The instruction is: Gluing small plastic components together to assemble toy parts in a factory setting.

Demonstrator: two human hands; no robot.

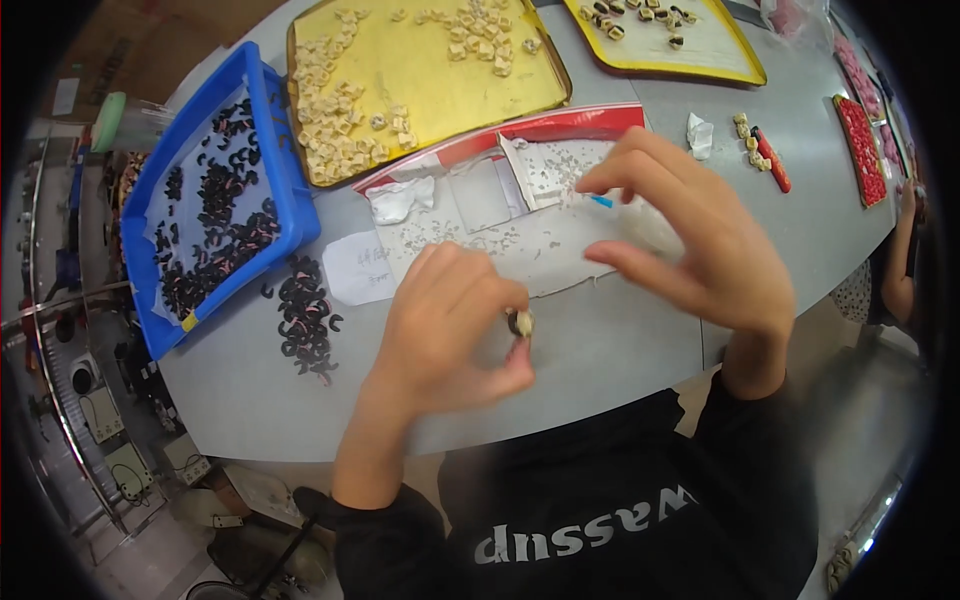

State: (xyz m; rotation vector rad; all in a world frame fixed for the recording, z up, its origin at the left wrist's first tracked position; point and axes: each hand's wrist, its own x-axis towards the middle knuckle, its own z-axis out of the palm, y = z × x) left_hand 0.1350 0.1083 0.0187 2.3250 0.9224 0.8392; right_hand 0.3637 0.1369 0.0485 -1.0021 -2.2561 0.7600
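My left hand [440,325] is closed, pinching a small cream-and-black piece [521,323] between thumb and fingers above the grey table. My right hand [705,240] hovers over the right part of a shallow white cardboard tray [570,262] with a red edge. Its thumb and fingers are apart, and I see nothing held between them. Beneath that hand lies a small blue item [603,201], partly hidden. Tiny grey bits [570,165] are scattered in the cardboard tray. A loose pile of curved black pieces [305,320] lies left of my left hand.
A blue bin [300,205] of black curved pieces stands at the left. Behind the cardboard is a yellow tray [440,80] with cream pieces; another yellow tray [700,55] holds cream-and-black ones. A red tool [772,160] lies at the right. Another person's arm [900,255] shows far right.
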